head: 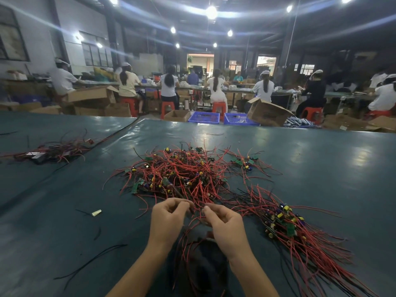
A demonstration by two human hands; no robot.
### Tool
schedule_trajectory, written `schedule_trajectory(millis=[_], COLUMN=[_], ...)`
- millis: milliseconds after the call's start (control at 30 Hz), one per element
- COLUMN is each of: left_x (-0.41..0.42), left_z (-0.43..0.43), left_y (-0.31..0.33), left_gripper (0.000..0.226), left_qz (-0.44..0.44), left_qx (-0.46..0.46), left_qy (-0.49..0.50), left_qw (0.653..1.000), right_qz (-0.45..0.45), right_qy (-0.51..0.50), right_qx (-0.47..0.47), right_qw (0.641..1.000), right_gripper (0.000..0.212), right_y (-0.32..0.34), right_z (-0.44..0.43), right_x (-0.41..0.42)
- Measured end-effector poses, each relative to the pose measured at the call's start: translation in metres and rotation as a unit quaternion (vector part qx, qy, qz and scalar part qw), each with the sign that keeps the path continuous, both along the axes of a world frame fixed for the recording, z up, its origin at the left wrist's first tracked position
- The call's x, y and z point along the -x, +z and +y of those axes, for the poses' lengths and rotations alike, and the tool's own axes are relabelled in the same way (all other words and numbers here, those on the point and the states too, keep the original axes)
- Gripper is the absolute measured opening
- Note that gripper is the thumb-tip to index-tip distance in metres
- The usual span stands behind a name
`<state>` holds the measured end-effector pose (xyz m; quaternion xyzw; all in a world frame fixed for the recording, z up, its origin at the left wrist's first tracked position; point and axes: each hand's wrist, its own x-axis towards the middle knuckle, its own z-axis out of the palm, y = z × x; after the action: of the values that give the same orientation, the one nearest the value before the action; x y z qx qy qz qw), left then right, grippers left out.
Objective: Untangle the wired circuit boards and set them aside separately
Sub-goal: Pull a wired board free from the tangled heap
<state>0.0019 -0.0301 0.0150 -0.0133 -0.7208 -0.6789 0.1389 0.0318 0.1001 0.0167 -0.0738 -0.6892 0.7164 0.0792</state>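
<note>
**Two hands at the near edge of the tangle**

Left hand (169, 217) and right hand (225, 224) are close together, fingers curled, each pinching wires (200, 212) of the big tangle (184, 174) at 12 o'clock. Four heaps in all:
- combed-out bundle (287, 224) at 3 o'clock
- small cluster (244, 162) at 1 o'clock
- far heap (53, 151) at 10 o'clock

One pale scrap (96, 212) at 9 o'clock. Boards too many to count.

The hall has a dark ceiling (267, 26) fitted with round lamps (211, 12). Windows (97, 54) line the grey left wall (64, 22). Workers (169, 83) sit on red stools (219, 108) at long benches (240, 89). Cardboard boxes (267, 114) and blue crates (204, 117) stand behind the near table (321, 163), which has a dark green cover.
</note>
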Motion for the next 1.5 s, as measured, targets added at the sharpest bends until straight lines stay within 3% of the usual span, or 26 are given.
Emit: schedule_trajectory(millis=[200, 467, 633, 733, 867, 1000, 1100, 1200, 1333, 1500], left_x=[-0.018, -0.010, 0.002, 0.006, 0.013, 0.012, 0.007, 0.000, -0.012, -0.013], left_z=[0.026, 0.010, -0.006, -0.012, -0.019, -0.021, -0.020, -0.016, -0.013, -0.010], left_y=[-0.003, 0.000, -0.006, -0.007, -0.003, 0.006, 0.016, 0.024, 0.027, 0.025], left_gripper=[0.026, 0.035, 0.044, 0.022, 0.034, 0.017, 0.010, 0.010, 0.021, 0.030], left_qz=[0.026, 0.020, -0.024, -0.077, -0.171, -0.168, -0.146, -0.142, -0.151, -0.155], left_qx=[-0.002, 0.056, 0.175, 0.096, -0.133, -0.213, -0.245, -0.247, -0.160, -0.099], left_qy=[-0.072, -0.160, -0.060, -0.006, -0.003, -0.057, -0.085, -0.147, -0.274, -0.281], left_qw=[0.997, 0.985, 0.982, 0.992, 0.976, 0.961, 0.955, 0.947, 0.936, 0.942], right_qz=[0.031, -0.003, -0.010, 0.023, 0.025, -0.018, -0.028, -0.018, 0.000, 0.031], right_qy=[0.043, 0.074, 0.102, 0.080, 0.124, 0.186, 0.158, 0.075, 0.040, 0.010], right_qx=[0.030, 0.030, -0.041, -0.045, -0.057, 0.007, 0.082, 0.105, 0.101, 0.106], right_qw=[0.998, 0.997, 0.994, 0.995, 0.990, 0.982, 0.984, 0.991, 0.994, 0.994], right_gripper=[0.028, 0.017, 0.012, 0.019, 0.022, 0.012, 0.030, 0.038, 0.029, 0.039], right_y=[0.009, 0.007, 0.003, 0.004, 0.005, 0.008, 0.013, 0.014, 0.013, 0.014], right_z=[0.001, 0.007, 0.007, 0.007, 0.010, 0.007, 0.008, 0.010, 0.009, 0.011], right_x=[-0.005, -0.005, -0.006, -0.005, -0.005, -0.008, -0.007, -0.005, -0.005, -0.004])
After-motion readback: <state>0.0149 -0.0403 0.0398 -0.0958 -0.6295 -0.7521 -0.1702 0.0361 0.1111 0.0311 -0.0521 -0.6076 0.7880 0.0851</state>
